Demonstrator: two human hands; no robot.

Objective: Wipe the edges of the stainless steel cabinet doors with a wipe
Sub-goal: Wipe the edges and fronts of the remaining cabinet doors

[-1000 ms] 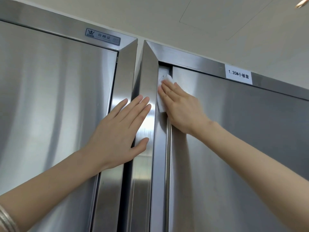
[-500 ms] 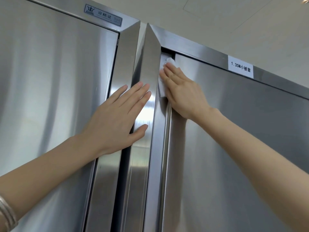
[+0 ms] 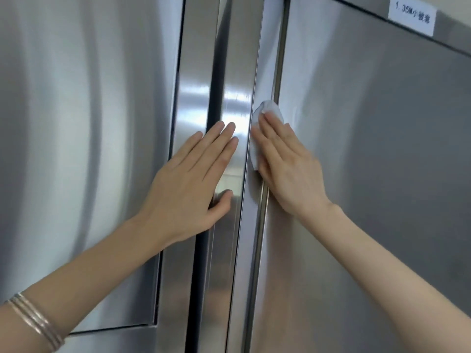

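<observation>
Stainless cabinet fronts fill the view: left door, right door, vertical frame strips between them. Across the dark gap in those strips lies the left hand, flat, fingers straight and together, thumb spread, holding nothing. Just beside it the right hand is also flat, fingers straight, pressing the wipe onto the left edge of the right door, at its vertical seam. The white wipe pokes out above and left of the fingertips. Stacked metal bangles on left wrist. White label above right door, text blurred.
</observation>
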